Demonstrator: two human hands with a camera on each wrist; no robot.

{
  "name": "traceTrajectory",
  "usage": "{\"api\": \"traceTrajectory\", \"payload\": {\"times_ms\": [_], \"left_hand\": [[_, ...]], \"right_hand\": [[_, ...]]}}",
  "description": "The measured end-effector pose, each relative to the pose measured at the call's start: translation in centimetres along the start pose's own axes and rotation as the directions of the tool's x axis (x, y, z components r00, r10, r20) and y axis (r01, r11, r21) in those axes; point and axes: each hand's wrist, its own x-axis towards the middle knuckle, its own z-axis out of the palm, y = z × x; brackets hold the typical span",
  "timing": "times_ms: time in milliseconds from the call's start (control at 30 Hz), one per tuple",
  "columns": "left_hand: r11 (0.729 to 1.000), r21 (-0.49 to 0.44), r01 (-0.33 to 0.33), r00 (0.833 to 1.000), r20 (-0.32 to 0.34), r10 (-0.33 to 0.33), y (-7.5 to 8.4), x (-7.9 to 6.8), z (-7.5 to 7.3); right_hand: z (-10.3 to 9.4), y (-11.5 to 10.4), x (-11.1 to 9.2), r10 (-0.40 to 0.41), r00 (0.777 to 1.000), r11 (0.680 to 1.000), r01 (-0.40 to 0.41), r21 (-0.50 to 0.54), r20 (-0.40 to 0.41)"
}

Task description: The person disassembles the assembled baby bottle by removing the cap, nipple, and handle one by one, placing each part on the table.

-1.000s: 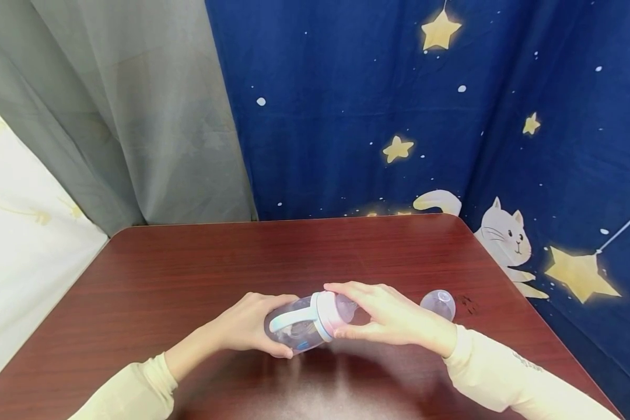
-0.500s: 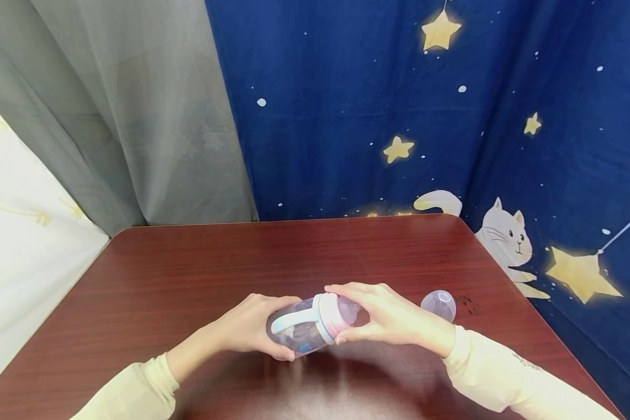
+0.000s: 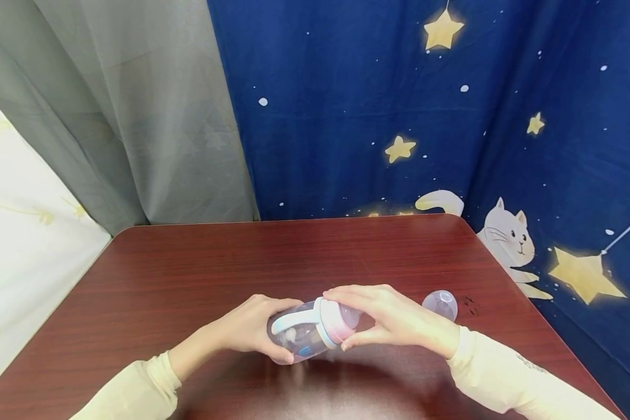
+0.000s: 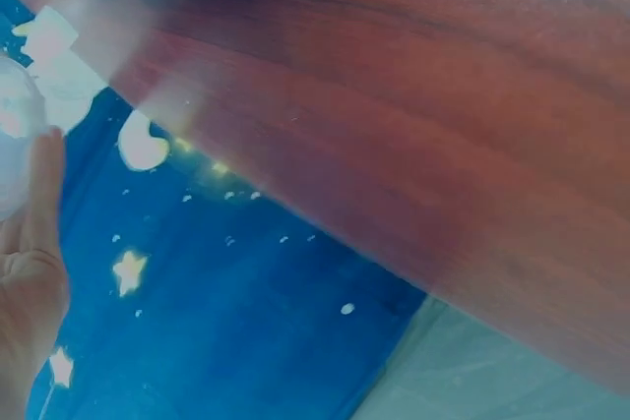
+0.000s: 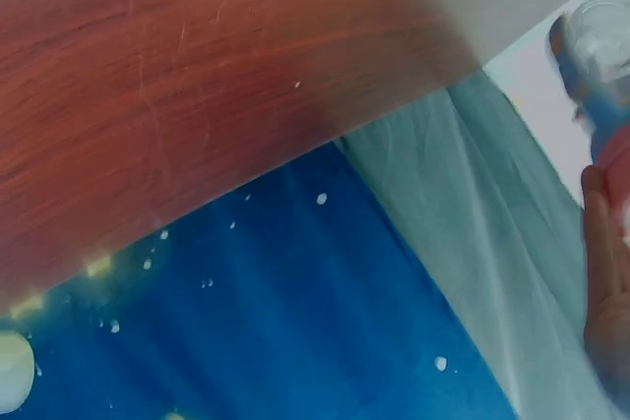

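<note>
A clear baby bottle [image 3: 307,341] with a pale blue-white handle lies tilted over the table, its teat end to the right. My left hand [image 3: 252,328] grips the bottle's body from the left, thumb on the near side. Around the pink collar [image 3: 338,322] at the other end, the fingers and thumb of my right hand [image 3: 385,318] hold on, partly covering the clear teat. In the left wrist view only part of the bottle [image 4: 14,145] shows at the edge. The right wrist view catches the pink collar [image 5: 616,159] beside my fingers.
A clear domed cap [image 3: 441,304] stands on the dark red wooden table [image 3: 215,256], just behind my right wrist. Small dark marks [image 3: 470,304] lie beside it. Grey [image 3: 178,116] and blue star-patterned curtains [image 3: 336,116] hang behind the table.
My right fingers have shifted farther over the pink collar, and the collar and bottle have turned slightly. The left hand keeps its grip on the body. The cap stays put.
</note>
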Motion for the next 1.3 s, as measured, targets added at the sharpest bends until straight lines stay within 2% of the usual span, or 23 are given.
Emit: {"api": "traceTrajectory", "payload": {"times_ms": [133,333,533,633,767,867,1033,1300], "left_hand": [[0.999,-0.036,-0.008,1.000,0.009,0.008,-0.1,-0.1,0.0],[0.999,-0.035,-0.002,1.000,0.008,0.003,-0.1,0.0,0.1],[1.000,-0.028,-0.006,1.000,-0.011,0.005,-0.1,0.0,0.1],[1.000,-0.020,-0.012,1.000,-0.021,0.012,-0.2,0.1,0.2],[1.000,-0.011,-0.015,0.999,-0.031,0.014,-0.3,0.1,0.2],[1.000,-0.010,-0.009,1.000,-0.029,0.008,-0.2,0.1,0.2],[1.000,-0.011,-0.007,1.000,-0.024,0.007,0.0,0.3,0.3],[1.000,-0.009,-0.011,1.000,-0.020,0.011,0.2,0.4,0.4]], "right_hand": [[-0.3,0.0,0.1,-0.060,0.998,0.998,0.061,-0.025,0.037],[-0.5,0.2,0.0,-0.043,0.998,0.998,0.045,-0.036,0.056],[-0.7,0.1,0.1,0.026,0.997,0.999,-0.023,-0.045,0.067],[-1.0,-0.1,0.1,0.086,0.994,0.995,-0.082,-0.057,0.070],[-1.5,-0.5,0.1,0.210,0.977,0.976,-0.207,-0.075,0.042],[-1.8,-0.7,0.1,0.274,0.961,0.958,-0.270,-0.099,0.027],[-1.5,-0.9,0.1,0.307,0.950,0.944,-0.296,-0.145,0.061],[-1.1,-0.8,-0.1,0.273,0.959,0.958,-0.265,-0.109,0.075]]}}
